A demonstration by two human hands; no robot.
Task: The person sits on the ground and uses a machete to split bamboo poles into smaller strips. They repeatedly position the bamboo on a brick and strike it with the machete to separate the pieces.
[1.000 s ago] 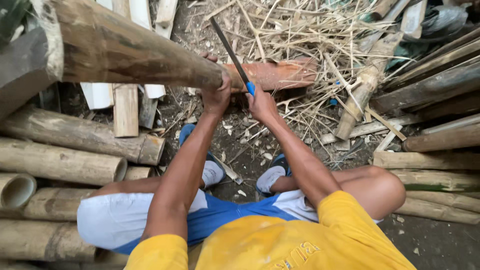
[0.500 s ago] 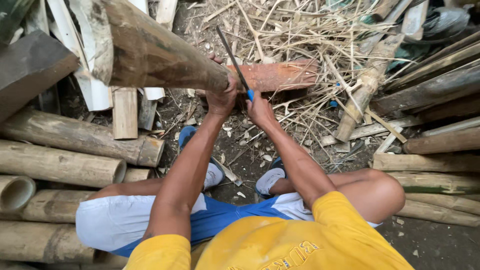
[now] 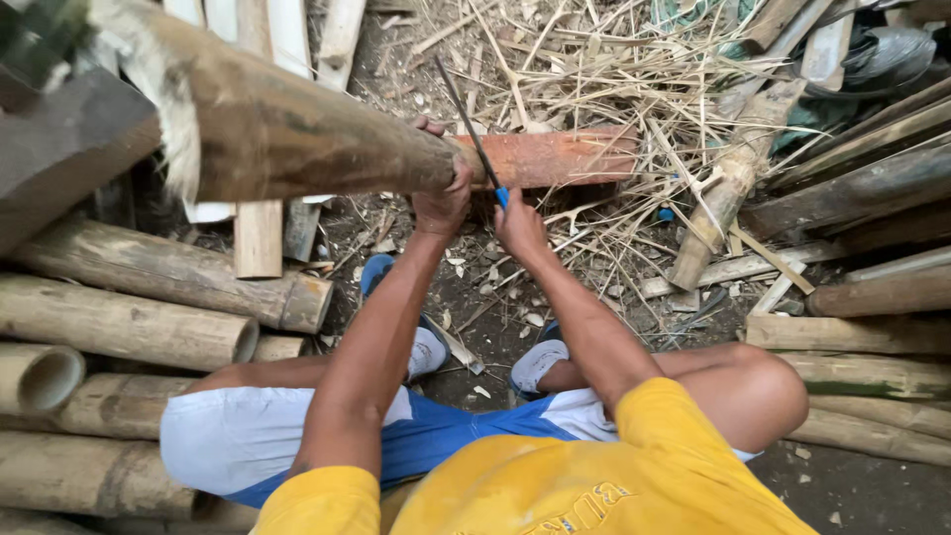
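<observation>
Left hand (image 3: pixel 443 198): wrapped around the thick brown bamboo pole (image 3: pixel 297 134), from below.
Right hand (image 3: pixel 519 224): fist closed on the blue-handled dark-bladed knife (image 3: pixel 472 129), blade rising across the pole.

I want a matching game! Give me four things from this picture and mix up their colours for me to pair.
Things:
1. knife handle
2. shirt
3. block under the big bamboo pole
4. shoes

Colours:
A. yellow
B. white
C. blue
D. reddish-orange

Pairs: 1-C, 2-A, 3-D, 4-B

The right hand grips the knife; the left hand steadies the pole.
</observation>
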